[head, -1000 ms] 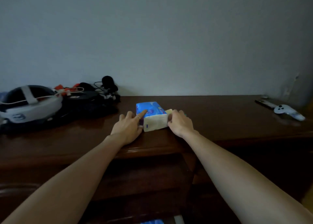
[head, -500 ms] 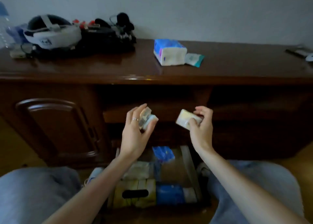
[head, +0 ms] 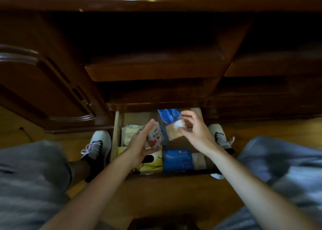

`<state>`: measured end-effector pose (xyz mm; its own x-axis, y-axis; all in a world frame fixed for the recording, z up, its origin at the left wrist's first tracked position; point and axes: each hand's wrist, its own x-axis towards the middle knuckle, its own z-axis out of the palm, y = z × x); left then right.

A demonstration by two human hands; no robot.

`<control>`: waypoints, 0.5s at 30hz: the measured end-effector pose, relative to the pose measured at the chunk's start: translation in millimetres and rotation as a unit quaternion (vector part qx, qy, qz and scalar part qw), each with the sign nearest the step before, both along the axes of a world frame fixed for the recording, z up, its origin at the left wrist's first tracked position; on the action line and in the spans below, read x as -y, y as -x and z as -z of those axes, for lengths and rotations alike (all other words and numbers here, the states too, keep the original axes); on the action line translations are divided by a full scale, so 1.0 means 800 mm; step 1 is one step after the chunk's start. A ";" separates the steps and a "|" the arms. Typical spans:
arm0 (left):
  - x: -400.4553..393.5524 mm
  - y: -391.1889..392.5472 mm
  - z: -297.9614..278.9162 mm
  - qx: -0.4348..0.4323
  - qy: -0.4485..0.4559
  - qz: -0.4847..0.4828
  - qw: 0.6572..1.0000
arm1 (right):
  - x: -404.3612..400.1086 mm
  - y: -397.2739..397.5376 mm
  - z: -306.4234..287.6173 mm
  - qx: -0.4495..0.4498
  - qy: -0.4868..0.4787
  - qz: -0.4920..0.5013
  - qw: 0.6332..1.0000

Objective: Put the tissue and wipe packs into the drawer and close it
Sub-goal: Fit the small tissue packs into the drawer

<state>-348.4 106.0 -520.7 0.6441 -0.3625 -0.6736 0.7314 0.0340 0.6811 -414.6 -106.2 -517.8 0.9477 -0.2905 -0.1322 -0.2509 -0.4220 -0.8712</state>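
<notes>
- Open bottom drawer (head: 116, 134) of pale wood, pulled out from a dark brown polished wooden cabinet (head: 153, 69) and seen from above between the person's knees.
- Left hand (head: 141, 142), over the left half of the drawer, palm turned right, fingers curled round a small white tissue pack printed with red hearts (head: 154, 137); the pack is gripped and held above the drawer's contents.
- Right hand (head: 193, 130), over the right half of the drawer, thumb and fingertips pinched on a small pale pack (head: 180, 124); motion blur hides its print.
- Contents already in the drawer: a yellow tissue box with a dark oval slot (head: 151, 162) at front left; a blue rectangular tissue pack (head: 177, 160) just beside it to the right; a white pack (head: 199, 161) at front right; a pale yellow soft pack (head: 129, 134) at rear left; a blue crinkled plastic pack (head: 169, 115) at the rear, partly behind the right hand.
- White sneakers with dark trim, one (head: 97, 145) to the left of the drawer and one (head: 219, 137) to the right, on a wooden floor (head: 165, 195).
- Grey trouser legs (head: 31, 177) fill both lower corners, blurred.
</notes>
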 end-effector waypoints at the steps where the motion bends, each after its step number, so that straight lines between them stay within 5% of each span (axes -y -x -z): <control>1: -0.003 0.000 0.004 -0.013 0.018 0.006 1.000 | 0.008 0.000 0.001 0.006 0.017 -0.003 1.000; 7: -0.005 0.000 0.015 -0.025 0.046 0.036 0.998 | 0.070 0.002 0.033 -0.081 0.175 -0.040 0.980; 15: 0.018 0.008 0.039 -0.017 -0.023 0.047 0.999 | 0.093 -0.023 0.108 -0.189 0.376 -0.206 0.884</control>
